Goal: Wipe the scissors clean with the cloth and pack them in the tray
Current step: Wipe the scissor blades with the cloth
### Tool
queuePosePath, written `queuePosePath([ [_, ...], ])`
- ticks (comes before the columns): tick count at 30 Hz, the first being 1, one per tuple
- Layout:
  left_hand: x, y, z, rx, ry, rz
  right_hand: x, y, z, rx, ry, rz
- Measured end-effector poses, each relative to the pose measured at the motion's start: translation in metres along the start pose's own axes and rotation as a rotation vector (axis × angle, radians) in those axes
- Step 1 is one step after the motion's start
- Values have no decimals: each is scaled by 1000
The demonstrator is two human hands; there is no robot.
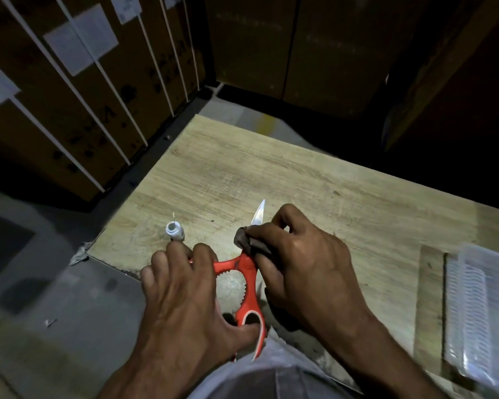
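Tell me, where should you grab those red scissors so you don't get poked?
Probably by the red handle loops of the scissors, coming from the near side. The pointed blade tip sticks out away from the person, past the cloth the right hand wraps around it. The left hand already has its fingers on the handles, well clear of the point.

Dim room: wooden table, grey floor, strapped cardboard boxes behind.
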State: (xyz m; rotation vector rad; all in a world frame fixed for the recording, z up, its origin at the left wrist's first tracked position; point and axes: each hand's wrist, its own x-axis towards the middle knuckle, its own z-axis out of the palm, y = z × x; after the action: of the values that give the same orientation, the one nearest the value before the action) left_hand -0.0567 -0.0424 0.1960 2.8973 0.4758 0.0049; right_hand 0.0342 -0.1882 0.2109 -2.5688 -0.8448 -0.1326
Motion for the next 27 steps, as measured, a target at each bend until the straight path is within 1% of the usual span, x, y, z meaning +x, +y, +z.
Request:
queuePosePath([
  [5, 0, -2, 0, 0, -6, -26, 7, 0, 1, -1, 7, -6],
  [17, 4, 0, 1, 3, -32, -32, 11, 6, 10, 78, 39, 77],
  [21, 3, 1, 1, 4, -25, -7, 22, 12, 10, 50, 70, 145],
  [24, 2, 2, 1, 8, -28, 8, 33, 19, 1, 34, 25, 177],
  [27, 2, 3, 1, -16, -16, 11, 53, 32, -6, -62, 18, 190],
])
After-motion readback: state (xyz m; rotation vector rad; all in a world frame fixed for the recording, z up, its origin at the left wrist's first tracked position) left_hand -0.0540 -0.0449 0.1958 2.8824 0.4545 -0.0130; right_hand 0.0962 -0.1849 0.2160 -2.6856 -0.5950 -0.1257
